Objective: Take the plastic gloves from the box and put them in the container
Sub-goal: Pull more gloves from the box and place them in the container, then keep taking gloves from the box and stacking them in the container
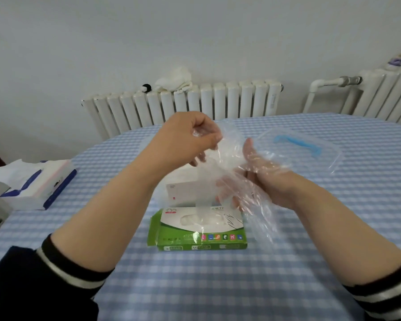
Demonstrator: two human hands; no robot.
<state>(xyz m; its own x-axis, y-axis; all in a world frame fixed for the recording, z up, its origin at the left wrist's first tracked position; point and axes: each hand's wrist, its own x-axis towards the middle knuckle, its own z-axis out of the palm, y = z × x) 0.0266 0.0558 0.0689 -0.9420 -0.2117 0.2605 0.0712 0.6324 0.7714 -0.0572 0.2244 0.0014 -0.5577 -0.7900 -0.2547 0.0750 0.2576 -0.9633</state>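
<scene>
Head view, near to far. Nearest, on the checked tablecloth [195, 286]: the green box [200, 230], lying flat, top slot up, with a strip of clear film rising from it. Above the box, held in the air: the plastic gloves [232, 172], a loose, crumpled sheet spread between both hands. Left hand [183, 144] raised, fingers curled, thumb and forefinger pinching the upper edge of the film. Right hand [264, 181] lower and to the right, palm turned up under the film, fingers blurred through the plastic; looks like a loose hold on the film, but hard to tell for sure. Beyond the right hand: the clear container [310, 151] with a blue clip, open side up by the look of it, no gloves inside yet.

For the step in hand, likely best: pull upward steadily so the strip clears the slot without dragging the box; gather the film into a bundle before carrying it right; lower it well inside the rim.

Far left: a tissue pack [33, 184]. Behind the table: a white radiator [183, 103].
</scene>
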